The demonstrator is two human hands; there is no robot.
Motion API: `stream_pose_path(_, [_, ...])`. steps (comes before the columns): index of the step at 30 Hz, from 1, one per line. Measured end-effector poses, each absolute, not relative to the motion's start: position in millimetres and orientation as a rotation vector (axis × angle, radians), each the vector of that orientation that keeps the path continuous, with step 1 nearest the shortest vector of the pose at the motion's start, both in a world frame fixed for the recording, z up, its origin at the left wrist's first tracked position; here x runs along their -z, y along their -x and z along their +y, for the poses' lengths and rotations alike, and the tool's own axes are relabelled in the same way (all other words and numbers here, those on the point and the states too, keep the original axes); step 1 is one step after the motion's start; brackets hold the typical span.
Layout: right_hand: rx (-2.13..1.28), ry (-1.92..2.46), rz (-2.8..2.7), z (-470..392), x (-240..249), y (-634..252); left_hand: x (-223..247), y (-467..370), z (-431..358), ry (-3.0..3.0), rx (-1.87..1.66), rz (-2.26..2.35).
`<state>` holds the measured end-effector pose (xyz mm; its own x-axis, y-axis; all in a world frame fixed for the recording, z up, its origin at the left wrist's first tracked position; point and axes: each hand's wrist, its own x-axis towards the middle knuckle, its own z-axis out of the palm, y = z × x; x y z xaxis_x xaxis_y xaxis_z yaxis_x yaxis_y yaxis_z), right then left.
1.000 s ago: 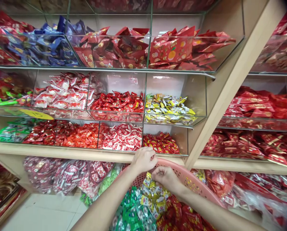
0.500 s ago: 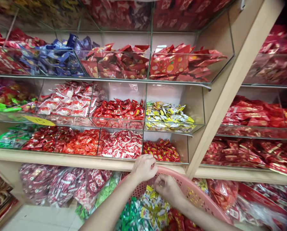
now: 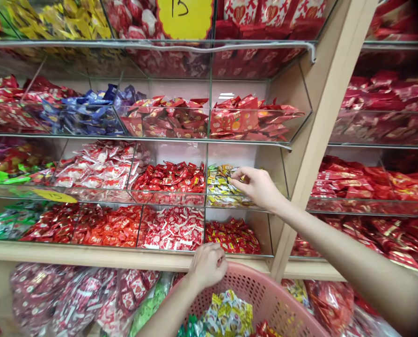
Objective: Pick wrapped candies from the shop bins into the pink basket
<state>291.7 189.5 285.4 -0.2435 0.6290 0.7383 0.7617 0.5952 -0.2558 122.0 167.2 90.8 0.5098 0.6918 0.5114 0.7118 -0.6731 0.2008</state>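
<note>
- Right hand point(image 3: 253, 187) reaches into a clear bin, fingers curled and pointing left; whether any sweet is pinched cannot be told.
- Yellow-and-white wrapped sweets point(image 3: 223, 181) lie at its fingertips and to their left, inside that bin; they are small and elongated, their long axes running every way, many slanting or near level.
- Left hand point(image 3: 209, 266), below and left of the right one, is curled over the rim of a pink perforated basket point(image 3: 261, 295), whose edge slopes away down to the right.
- Just below the left hand, inside the basket, more yellow-and-white sweets point(image 3: 228, 311) are heaped at mixed angles; print on their wrappers is too small to read.
- Directly under the right hand's bin, red-and-yellow sweets point(image 3: 231, 236) fill another.
- Above the right hand, a red pouch point(image 3: 236, 120) bears an orange fruit picture.
- High above and left of it, a yellow price tag point(image 3: 185, 21) shows a handwritten number resembling 15; a lower, tilted yellow tag point(image 3: 54, 195), far left of the right hand, seems to match.
</note>
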Motion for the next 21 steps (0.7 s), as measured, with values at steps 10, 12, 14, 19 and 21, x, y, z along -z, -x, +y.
stream_pose_path(10, [0.169, 1.547, -2.128, 249, -291, -262, -89, -121, 168, 2.691, 0.931, -1.257])
stream_pose_path(12, [0.175, 1.559, -2.127, 248, -288, -262, -89, -121, 168, 2.695, 0.932, -1.258])
stream_pose_path(14, [0.18, 1.571, -2.135, 249, -286, -263, -89, -122, 167, 2.699, 0.931, -1.267])
stream_pose_path(19, [0.208, 1.576, -2.146, 252, -285, -263, -90, -122, 167, 2.705, 0.937, -1.287])
stream_pose_path(21, [0.221, 1.565, -2.146, 253, -285, -263, -90, -122, 167, 2.7, 0.938, -1.286])
